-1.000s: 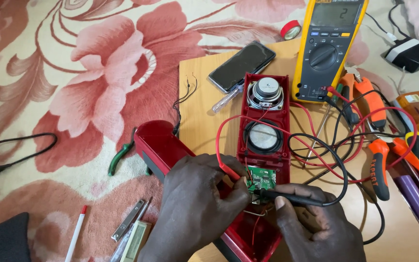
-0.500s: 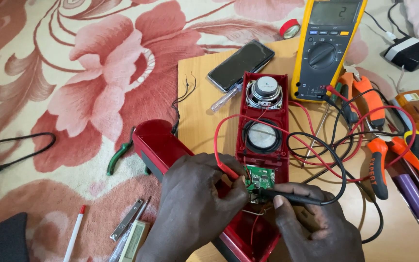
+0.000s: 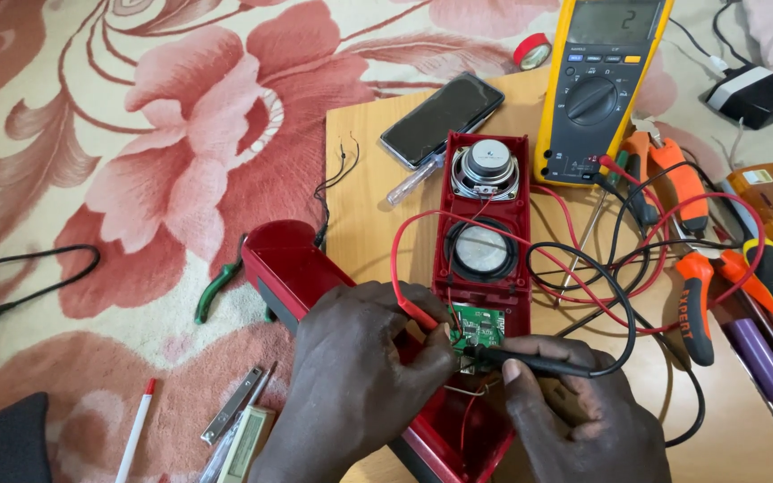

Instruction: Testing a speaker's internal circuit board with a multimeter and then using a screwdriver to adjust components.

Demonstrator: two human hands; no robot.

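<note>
Floor covered by a cream carpet with large pink flowers; a pale wooden board serves as worktop right of centre.

Left to right: black cable loops at the left edge. White pen and a metal clip tool lie at lower left, set aside. Green-handled pliers rest on the carpet just beside a red housing shell, opened and laid off the board's edge.

Lower centre: left hand is closed on the red probe, tip set on the small green circuit board. Right hand pinches the black probe, lying nearly flat, tip touching the same board. Hands sit close together, braced on the shell, likely to steady the tips.

The board sits at the near end of the red speaker tray, two round drivers above it, facing up.

Dark phone lies at upper centre. Yellow multimeter stands at upper right, display towards the wearer, leads running down to the probes. Orange-handled pliers and screwdrivers cluster at the right edge, near.
</note>
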